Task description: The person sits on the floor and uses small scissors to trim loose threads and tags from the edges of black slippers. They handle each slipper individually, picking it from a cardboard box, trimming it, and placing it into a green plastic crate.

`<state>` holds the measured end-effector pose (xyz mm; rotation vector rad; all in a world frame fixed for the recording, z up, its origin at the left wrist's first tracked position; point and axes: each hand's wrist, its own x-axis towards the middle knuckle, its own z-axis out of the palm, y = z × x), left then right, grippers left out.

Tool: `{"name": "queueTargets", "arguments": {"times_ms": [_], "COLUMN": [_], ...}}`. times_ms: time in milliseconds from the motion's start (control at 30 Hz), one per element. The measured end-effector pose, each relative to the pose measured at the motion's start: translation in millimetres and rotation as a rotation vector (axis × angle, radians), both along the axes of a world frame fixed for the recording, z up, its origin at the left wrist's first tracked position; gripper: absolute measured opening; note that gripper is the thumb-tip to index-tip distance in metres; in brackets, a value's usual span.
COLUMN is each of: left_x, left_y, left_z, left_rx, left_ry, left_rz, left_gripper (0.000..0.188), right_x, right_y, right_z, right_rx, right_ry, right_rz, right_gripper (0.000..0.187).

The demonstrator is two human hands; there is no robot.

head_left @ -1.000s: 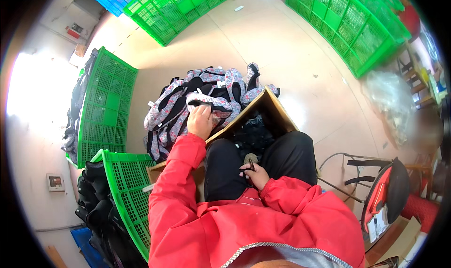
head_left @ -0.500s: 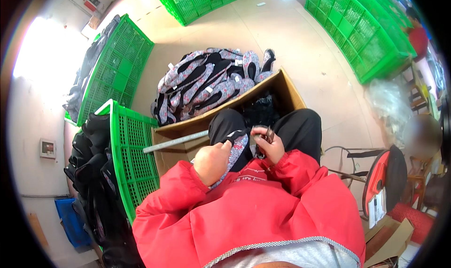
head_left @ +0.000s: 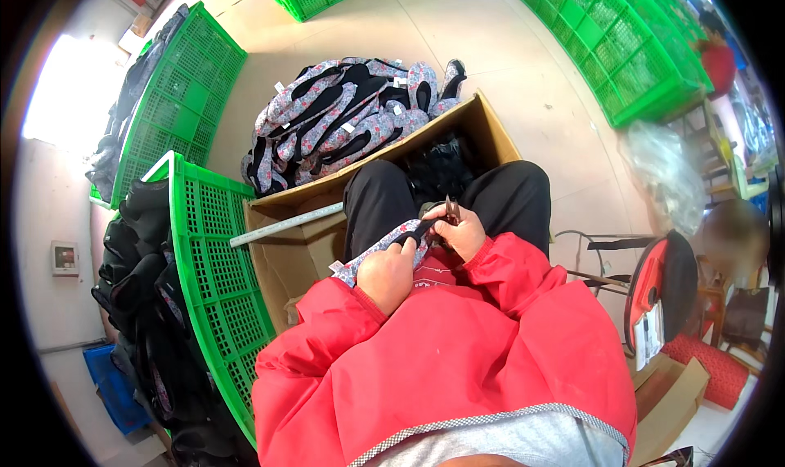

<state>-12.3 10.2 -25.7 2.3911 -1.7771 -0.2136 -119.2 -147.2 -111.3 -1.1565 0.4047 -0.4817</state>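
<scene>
My left hand [head_left: 388, 277] grips a soft floral fabric piece with black edging [head_left: 391, 238], slipper-like in shape, in front of my lap. A small white tag shows at its left end. Close beside it, my right hand [head_left: 463, 236] is closed around small dark snips [head_left: 449, 208], their pointed end sticking up past the fingers. Its fingertips meet the black edge of the piece. How the blades sit is mostly hidden by the hand. Beyond my knees lies a heap of similar floral pieces [head_left: 343, 127] with black openings and white tags.
An open cardboard box [head_left: 495, 130] surrounds my knees, with black material [head_left: 440, 169] inside and a pale bar [head_left: 288, 224] across it. Left stands a green crate [head_left: 214, 258] beside black items [head_left: 147, 262]. More green crates [head_left: 601, 54], a plastic bag [head_left: 666, 168] and a round-backed chair [head_left: 654, 291] stand right.
My hands have drawn together. The floral piece has turned from steep to more level, its black edge now reaching my right fingers. The snips now point upward. The whole view has shifted slightly.
</scene>
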Motion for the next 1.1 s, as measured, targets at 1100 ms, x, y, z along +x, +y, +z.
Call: {"name": "queueTargets", "arguments": {"times_ms": [1100], "left_x": [67.8], "left_y": [-73.9], "left_z": [-26.1], "left_rx": [0.160], "left_ry": [1.724], "left_rz": [0.457], "left_gripper": [0.004], "right_x": [-28.0], "right_y": [-44.0], "right_z": [11.4], "right_rx": [0.369], "right_ry": [0.177], "right_rz": [-0.211], "right_gripper": [0.034]}}
